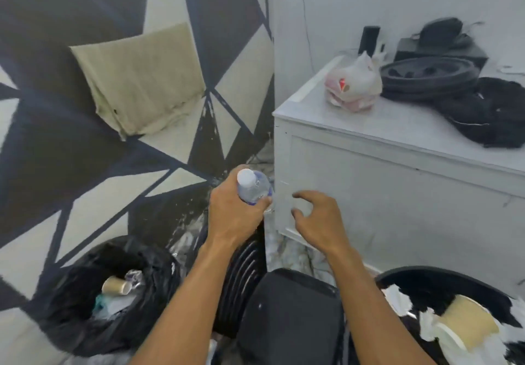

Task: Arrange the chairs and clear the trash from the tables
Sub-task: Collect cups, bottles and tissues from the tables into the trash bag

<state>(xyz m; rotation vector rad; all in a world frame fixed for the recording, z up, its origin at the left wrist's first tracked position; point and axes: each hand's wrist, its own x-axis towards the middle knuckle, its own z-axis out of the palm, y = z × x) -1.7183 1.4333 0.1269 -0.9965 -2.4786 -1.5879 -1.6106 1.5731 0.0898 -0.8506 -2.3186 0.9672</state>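
Nearest to me is one black chair, its ribbed back just below my two forearms. On either side of it stands a bin, two in all. The left bin is lined with a black bag and holds one brown paper cup lying on its side among crumpled wrappers and paper. The right bin is black too, and it holds torn white paper and one tan piece that I cannot name.

Above the chair are my two hands. My left hand is wrapped tight around one clear plastic bottle, fingers and thumb curled around its body, its white cap end tipped up toward me. The bottle is in the air, higher than the left bin and to its right, close to the corner of the cabinet. My right hand is just beside the bottle and not touching it, with its fingers spread and loosely bent, holding nothing.

Behind my right hand is one white cabinet. On its top, from front to back, I count one knotted plastic bag with red and white things inside, one heap of black cloth, one stack of round black trays, one black box and one dark cylinder.

Farthest left, one beige cloth lies against the black and cream patterned wall.
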